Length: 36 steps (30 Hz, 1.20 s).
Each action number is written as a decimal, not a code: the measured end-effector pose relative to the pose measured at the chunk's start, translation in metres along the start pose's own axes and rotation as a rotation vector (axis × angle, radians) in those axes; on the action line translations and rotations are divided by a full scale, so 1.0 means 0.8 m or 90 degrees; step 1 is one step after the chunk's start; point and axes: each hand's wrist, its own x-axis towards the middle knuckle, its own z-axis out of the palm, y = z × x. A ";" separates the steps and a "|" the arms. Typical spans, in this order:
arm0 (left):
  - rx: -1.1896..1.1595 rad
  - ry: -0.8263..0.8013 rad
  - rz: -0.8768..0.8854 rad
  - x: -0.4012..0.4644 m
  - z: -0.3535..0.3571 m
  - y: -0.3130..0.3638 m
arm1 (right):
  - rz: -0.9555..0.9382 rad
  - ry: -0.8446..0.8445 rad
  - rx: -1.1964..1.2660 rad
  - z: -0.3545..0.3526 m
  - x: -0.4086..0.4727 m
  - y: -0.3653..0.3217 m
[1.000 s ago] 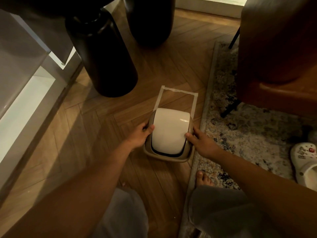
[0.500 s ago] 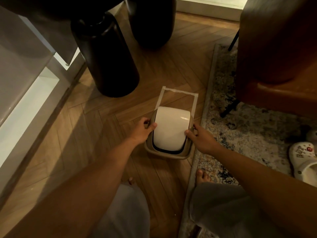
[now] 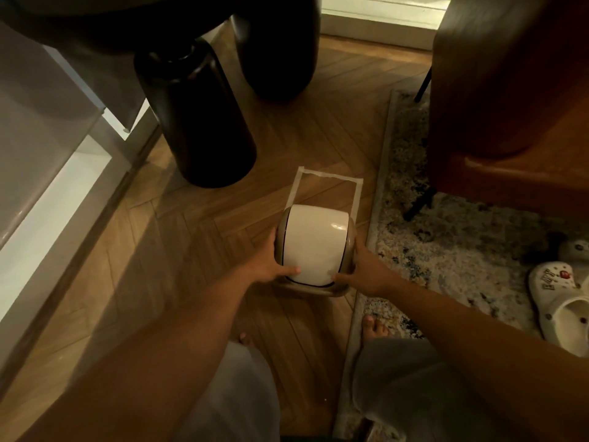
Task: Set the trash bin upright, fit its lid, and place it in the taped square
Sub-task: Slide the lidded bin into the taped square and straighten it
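Beige trash bin (image 3: 314, 250) upright at frame centre, cream lid (image 3: 310, 242) on.
Left hand (image 3: 271, 266) and right hand (image 3: 366, 271) clamp its sides; it overlaps the taped square's (image 3: 328, 177) near edge, so seating it fully inside seemingly remains.

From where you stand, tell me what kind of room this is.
Probably a living room in a home: herringbone wood floor, a patterned rug under a brown armchair, and a white clog left on the rug. Dark rounded furniture legs stand nearby.
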 end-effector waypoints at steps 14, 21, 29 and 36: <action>0.093 -0.019 0.019 -0.001 0.014 -0.015 | 0.002 -0.019 -0.078 0.028 -0.004 0.031; 0.101 0.024 0.040 0.012 0.012 -0.018 | -0.004 0.007 -0.051 0.033 0.004 0.031; 0.099 0.027 0.058 0.024 0.002 -0.017 | -0.030 0.000 -0.025 0.019 0.012 0.027; 0.070 0.045 0.056 0.032 0.007 -0.024 | -0.055 0.013 -0.023 0.006 0.018 0.024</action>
